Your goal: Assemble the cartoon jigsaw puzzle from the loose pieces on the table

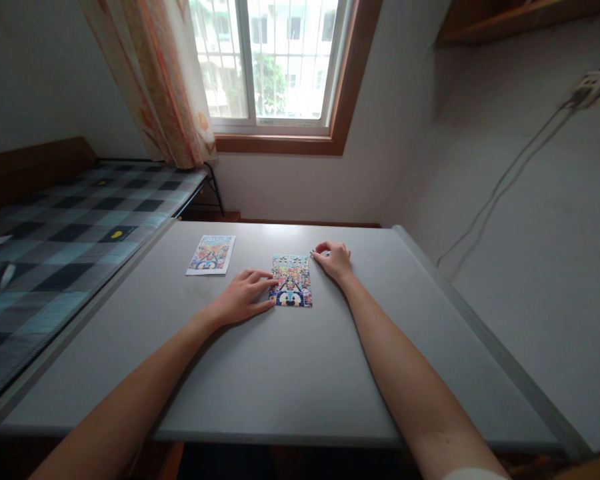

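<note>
A colourful jigsaw-like picture [291, 283] with a blue dog face at its bottom lies flat on the grey table. My left hand [245, 294] rests palm down with its fingers spread, and its fingertips touch the picture's left edge. Just beyond the upper right corner of the picture, my right hand [333, 259] pinches a small dark piece [313, 254] between thumb and finger. A white-bordered sheet [211, 255] with a similar print lies to the left, apart from both hands.
The grey table [280, 380] reaches toward the window wall. On the left stands a bed [80, 220] with a checked cover, below a curtain [165, 87]. A cable [500, 187] hangs on the right wall, and a wooden shelf [520, 23] is above.
</note>
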Tool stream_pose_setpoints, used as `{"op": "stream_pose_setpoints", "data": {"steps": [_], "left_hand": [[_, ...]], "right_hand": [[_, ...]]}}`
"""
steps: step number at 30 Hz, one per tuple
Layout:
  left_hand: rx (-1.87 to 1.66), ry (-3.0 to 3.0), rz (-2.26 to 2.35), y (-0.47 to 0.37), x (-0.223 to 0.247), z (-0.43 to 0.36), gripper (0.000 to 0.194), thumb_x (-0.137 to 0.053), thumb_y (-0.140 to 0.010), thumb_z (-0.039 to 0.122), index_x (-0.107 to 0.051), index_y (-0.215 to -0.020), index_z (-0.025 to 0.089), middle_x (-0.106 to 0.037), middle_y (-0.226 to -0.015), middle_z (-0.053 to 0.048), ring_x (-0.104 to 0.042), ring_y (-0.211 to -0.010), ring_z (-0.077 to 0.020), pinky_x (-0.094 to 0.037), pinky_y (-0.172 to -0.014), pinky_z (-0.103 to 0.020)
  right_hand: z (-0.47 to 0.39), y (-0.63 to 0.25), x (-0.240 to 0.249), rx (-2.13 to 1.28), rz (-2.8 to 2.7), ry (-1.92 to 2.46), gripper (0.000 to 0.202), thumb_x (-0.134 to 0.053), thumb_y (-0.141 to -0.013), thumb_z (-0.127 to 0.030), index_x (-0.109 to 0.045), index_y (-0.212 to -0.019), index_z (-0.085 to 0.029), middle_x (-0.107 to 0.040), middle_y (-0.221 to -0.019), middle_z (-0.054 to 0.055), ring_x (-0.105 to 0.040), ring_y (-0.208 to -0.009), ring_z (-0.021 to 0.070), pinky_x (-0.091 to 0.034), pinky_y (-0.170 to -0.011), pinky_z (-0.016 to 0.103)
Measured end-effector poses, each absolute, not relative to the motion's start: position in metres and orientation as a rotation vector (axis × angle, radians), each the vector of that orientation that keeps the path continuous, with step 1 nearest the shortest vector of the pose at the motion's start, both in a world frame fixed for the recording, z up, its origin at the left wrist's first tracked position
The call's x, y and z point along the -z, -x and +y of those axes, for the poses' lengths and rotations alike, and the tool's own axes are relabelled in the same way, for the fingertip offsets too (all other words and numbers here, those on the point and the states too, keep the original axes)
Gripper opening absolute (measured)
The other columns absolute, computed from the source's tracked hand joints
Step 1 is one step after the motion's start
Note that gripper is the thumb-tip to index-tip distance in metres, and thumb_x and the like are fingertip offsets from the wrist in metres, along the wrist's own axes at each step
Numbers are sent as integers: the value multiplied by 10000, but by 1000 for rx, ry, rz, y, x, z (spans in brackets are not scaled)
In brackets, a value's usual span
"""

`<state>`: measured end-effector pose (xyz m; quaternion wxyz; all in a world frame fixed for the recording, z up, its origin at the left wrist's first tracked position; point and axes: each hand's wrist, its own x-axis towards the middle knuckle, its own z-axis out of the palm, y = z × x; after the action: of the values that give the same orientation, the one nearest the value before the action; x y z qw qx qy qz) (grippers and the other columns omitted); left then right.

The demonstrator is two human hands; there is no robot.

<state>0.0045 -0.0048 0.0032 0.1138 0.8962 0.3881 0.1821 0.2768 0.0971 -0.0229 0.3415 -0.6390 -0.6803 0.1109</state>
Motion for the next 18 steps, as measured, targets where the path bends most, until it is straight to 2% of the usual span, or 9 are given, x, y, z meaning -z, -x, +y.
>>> {"op": "stream_pose_setpoints", "data": {"steps": [10, 18], "left_hand": [[-534, -2633, 1133, -4, -1, -3, 444, -524, -891, 433, -513, -1321, 321, -528, -1283, -50, -461, -1151, -251, -367, -1035, -434], [-546, -2632, 1128, -3, 0, -3, 446, -536, -886, 421, -514, -1320, 326, -534, -1276, -49, -464, -1152, -250, -365, -1036, -433]], "right_hand": [[101, -277, 22, -339, -1613, 1379, 190, -539, -777, -301, -663, -849, -176, -687, -890, 70, -586, -801, 184, -447, -817, 346], [115, -283, 34, -472, -1157, 1341, 280, -534, -780, -416, -573, -882, -158, -643, -842, 81, -578, -737, 158, -484, -633, 276]]}}
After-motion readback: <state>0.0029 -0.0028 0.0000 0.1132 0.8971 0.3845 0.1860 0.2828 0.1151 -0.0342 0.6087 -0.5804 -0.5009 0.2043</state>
